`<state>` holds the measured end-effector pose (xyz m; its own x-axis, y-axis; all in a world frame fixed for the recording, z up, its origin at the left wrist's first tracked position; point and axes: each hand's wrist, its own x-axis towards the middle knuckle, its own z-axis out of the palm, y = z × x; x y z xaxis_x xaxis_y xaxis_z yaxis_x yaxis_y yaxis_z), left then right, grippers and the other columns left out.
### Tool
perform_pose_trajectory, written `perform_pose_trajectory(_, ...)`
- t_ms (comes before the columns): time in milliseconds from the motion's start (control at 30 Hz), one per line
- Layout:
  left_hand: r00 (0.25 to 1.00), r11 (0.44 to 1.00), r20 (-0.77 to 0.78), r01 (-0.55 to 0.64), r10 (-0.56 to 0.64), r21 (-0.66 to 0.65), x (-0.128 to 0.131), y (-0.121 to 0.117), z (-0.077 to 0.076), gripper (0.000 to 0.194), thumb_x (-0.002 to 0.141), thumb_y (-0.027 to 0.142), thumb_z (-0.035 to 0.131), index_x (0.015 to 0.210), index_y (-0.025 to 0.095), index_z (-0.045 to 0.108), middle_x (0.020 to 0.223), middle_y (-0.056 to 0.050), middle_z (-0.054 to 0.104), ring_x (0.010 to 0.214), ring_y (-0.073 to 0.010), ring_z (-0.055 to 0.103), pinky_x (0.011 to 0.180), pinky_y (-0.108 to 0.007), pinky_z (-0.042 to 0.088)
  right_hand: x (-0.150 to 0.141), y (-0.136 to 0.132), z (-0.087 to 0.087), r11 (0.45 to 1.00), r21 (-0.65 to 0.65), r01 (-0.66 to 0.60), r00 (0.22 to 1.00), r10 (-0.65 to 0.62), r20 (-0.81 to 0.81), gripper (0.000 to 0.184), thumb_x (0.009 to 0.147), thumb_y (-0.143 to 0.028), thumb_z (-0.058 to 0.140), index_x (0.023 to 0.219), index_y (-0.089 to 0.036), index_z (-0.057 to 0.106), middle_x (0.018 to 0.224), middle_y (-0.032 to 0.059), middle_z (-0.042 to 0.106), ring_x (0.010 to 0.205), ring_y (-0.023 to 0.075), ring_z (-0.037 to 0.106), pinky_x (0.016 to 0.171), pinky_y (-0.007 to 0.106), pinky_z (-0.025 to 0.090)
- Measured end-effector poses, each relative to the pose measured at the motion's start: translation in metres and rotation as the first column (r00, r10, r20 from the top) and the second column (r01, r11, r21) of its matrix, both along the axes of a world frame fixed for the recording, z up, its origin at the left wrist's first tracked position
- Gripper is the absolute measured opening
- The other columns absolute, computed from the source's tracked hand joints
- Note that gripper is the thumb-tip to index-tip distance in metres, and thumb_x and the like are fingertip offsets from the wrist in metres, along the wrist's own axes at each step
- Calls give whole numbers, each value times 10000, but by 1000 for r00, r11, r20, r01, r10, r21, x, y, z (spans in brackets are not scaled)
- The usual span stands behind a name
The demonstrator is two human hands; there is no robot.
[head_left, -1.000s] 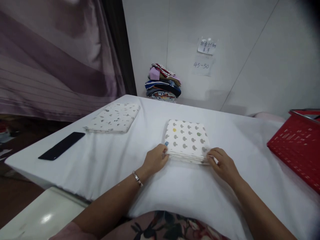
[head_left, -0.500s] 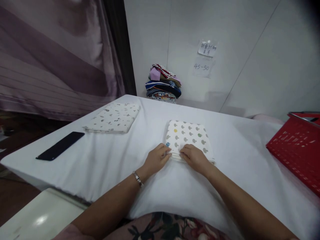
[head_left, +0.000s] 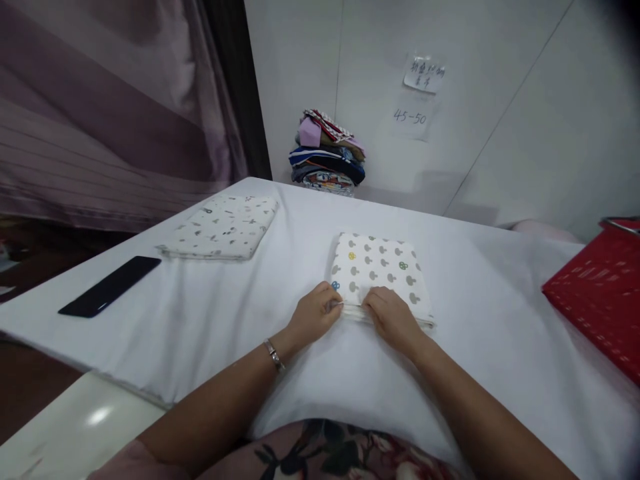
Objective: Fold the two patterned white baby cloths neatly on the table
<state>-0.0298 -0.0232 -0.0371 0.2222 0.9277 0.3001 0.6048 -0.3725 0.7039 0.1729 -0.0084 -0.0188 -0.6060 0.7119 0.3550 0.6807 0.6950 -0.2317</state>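
A white folded cloth [head_left: 380, 267] printed with grey mushroom-like shapes and a few coloured ones lies flat before me. My left hand [head_left: 316, 312] pinches its near left corner, fingers closed on the edge. Close beside it, my right hand [head_left: 393, 317] grips the same near edge around its middle, fingertips pressed together. Layers of the fold show between the two hands. To the left lies a second folded cloth [head_left: 225, 227], white with small dark prints, which neither hand touches.
A black phone-like slab [head_left: 110, 287] rests on the left of the white-covered table [head_left: 225, 347]. At the right stands a red basket [head_left: 600, 293]. Behind the table is a pile of folded fabrics [head_left: 327, 157] against the wall. A pale stool or seat [head_left: 95, 413] is at the lower left.
My right hand has moved left from the cloth's near right corner to the middle of its near edge and holds it there. My left hand has stayed at the left corner.
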Motion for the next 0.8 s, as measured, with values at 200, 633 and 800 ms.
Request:
perform_pose_trajectory(200, 999, 997, -27, 35, -33, 63, -3, -1, 4, 57, 812, 173, 489, 790, 196, 536, 806, 18, 494, 634, -84, 452, 589, -213, 373, 1, -1, -1, 1000, 20, -24, 997, 23, 70, 196, 878, -115, 405, 755, -168, 548, 762, 47, 546, 734, 167, 466, 651, 279, 335)
perform_pose_trajectory(633, 979, 994, -186, 92, -81, 51, -7, -1, 8, 73, 819, 270, 529, 858, 208, 536, 926, -7, 529, 787, -129, 523, 619, -232, 429, 3, 0, -2, 998, -36, -51, 998, 53, 42, 167, 904, -213, 433, 859, -163, 585, 844, 61, 566, 796, 173, 486, 684, 287, 370)
perform_pose_trajectory(800, 977, 994, -202, 84, -70, 65, -5, -1, 7, 148, 810, 253, 530, 955, 232, 546, 997, -5, 542, 825, -134, 542, 646, -242, 451, 1, 0, -4, 999, -6, -37, 997, 37, 73, 175, 902, -192, 426, 888, -166, 599, 844, 65, 577, 804, 181, 495, 688, 291, 374)
